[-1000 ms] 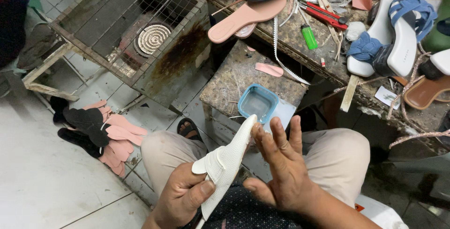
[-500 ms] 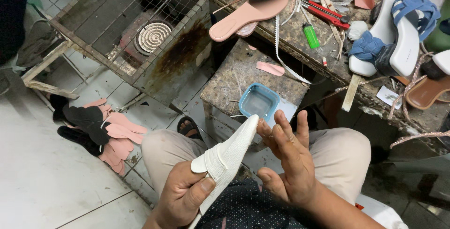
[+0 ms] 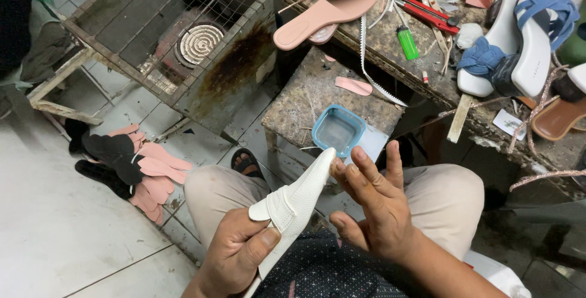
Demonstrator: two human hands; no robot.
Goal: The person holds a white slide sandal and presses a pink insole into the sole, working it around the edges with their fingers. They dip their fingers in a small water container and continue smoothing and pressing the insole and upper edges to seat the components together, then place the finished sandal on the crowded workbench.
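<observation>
A white textured shoe sole (image 3: 298, 203), long and pointed, stands tilted over my lap. My left hand (image 3: 235, 254) grips its lower end, thumb pressed on the folded white edge. My right hand (image 3: 369, 203) is beside the pointed tip, fingers spread and flat, with the fingertips touching the sole's upper edge. It holds nothing. Just beyond the tip a small blue square tray (image 3: 338, 129) rests on a stained stone block (image 3: 305, 99).
A cluttered workbench (image 3: 390, 44) at the back carries pink soles (image 3: 323, 14), red pliers (image 3: 430, 14), a green lighter (image 3: 406, 43) and white-and-blue sandals (image 3: 519, 41). A rusty wire cage with a coil heater (image 3: 198, 43) stands left. Pink and black cut pieces (image 3: 131, 167) lie on the tiled floor.
My right hand slid slightly up along the sole toward its tip, fingers still spread. The left hand keeps its grip and the sole has barely shifted.
</observation>
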